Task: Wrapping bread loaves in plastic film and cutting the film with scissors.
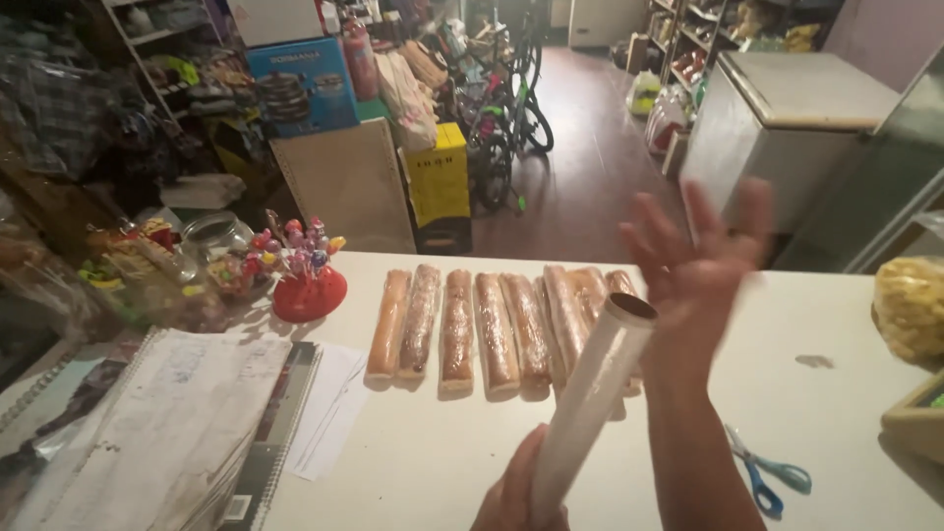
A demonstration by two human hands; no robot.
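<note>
Warm, yellowish indoor light falls from above onto the white worktop (442, 462), which is the brightest area, with mild glare in the lower centre. The shelves in the upper left of the frame sit in deep shadow. The right hand (698, 265) is smeared by motion blur; the wrapped loaves (492, 329) show small highlights. Straight lines bow near the frame edges, and fine detail is soft throughout.

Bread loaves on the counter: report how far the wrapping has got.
Done: the row of long bread loaves on the white counter looks glossy, as if already wrapped in film. In hand: the left hand grips the bottom of a cling film roll; the right hand is raised open beside its top, blurred. Left: no unwrapped loaf is visible; blue-handled scissors lie unused.
</note>
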